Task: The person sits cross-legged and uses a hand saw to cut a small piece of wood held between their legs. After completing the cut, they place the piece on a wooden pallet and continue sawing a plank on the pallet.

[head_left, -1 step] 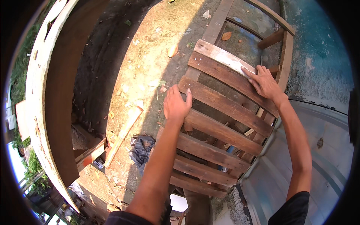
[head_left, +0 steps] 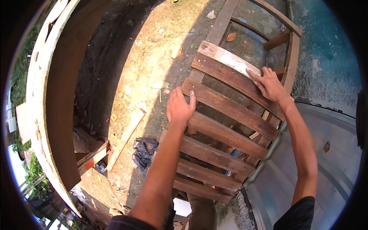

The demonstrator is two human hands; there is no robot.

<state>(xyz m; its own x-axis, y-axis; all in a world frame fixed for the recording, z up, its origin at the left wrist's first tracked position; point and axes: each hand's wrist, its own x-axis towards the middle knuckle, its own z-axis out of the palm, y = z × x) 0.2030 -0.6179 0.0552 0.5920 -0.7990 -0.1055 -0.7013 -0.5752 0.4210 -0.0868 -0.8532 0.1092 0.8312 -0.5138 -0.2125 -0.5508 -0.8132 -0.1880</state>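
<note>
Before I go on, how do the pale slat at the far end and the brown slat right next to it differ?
Colour: the pale slat has a whitish face, while the brown slat is dark reddish-brown.
Marks: the brown slat shows two small pale dots near its left end; I see none on the pale slat.
Shared: both look wooden and lie side by side across the frame.

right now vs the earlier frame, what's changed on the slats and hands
Nothing has visibly moved between the two, and nothing was taken hold of or let go. The left hand is at the slats' left side, and the right hand is on the pale slat, both as before. The frame and black bag stayed put too.
</note>
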